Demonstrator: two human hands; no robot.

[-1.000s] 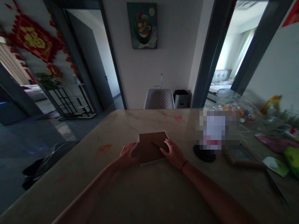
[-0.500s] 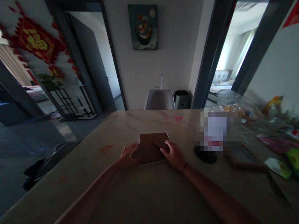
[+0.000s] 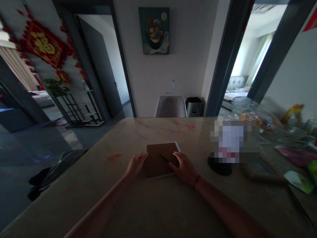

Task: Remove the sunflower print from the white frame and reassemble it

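Note:
A thin brown rectangular board with a white rim showing along its right and lower edges lies on the table in front of me, like the back of a picture frame. A dark slanting line crosses its face. At its left edge, my left hand has its fingers closed together against the board; the thumb is hard to make out. My right hand rests at the right side, thumb and fingers apart, touching the board's surface and edge. A dark band circles the right wrist.
On the marble-patterned table, a blurred-out item on a black round base stands to the right. Beyond it lie a dark-framed flat object, a green-and-white packet and clear plastic wrapping. A quilted chair faces me across the table.
My left hand's fingers have drawn together at the board's left edge. The brown board looks slightly shifted left against its white rim. My right hand stays nearly in place; the view shifts a little.

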